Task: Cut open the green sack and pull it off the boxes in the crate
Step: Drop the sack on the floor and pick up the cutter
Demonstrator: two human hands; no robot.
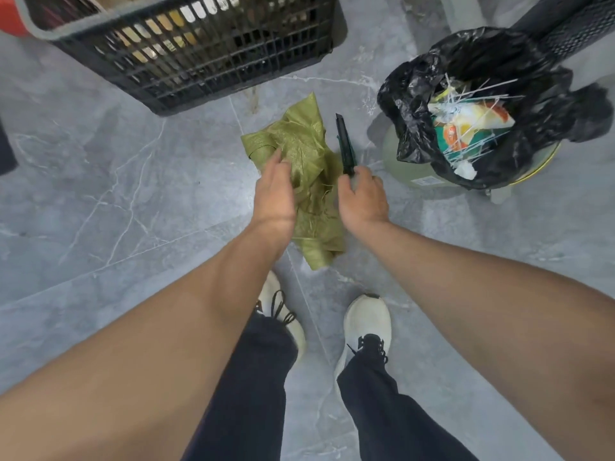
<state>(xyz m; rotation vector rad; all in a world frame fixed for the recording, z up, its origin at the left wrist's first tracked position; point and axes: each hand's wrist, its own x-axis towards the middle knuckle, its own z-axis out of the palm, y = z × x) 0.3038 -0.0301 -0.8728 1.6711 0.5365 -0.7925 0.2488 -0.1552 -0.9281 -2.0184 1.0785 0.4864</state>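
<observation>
Hands: left [274,191] clutching sack [307,141], right [364,197] around knife [344,144]

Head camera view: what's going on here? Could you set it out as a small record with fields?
left hand: grips the crumpled green sack
right hand: holds a black utility knife, pointing away from the person
sack position: out of the crate, bunched between the two hands
crate: black mesh, standing on the grey tiled floor beyond the sack
bin: right of the knife, black liner, holds packaging scraps
task state: sack looks already off; probably headed for the bin
</observation>
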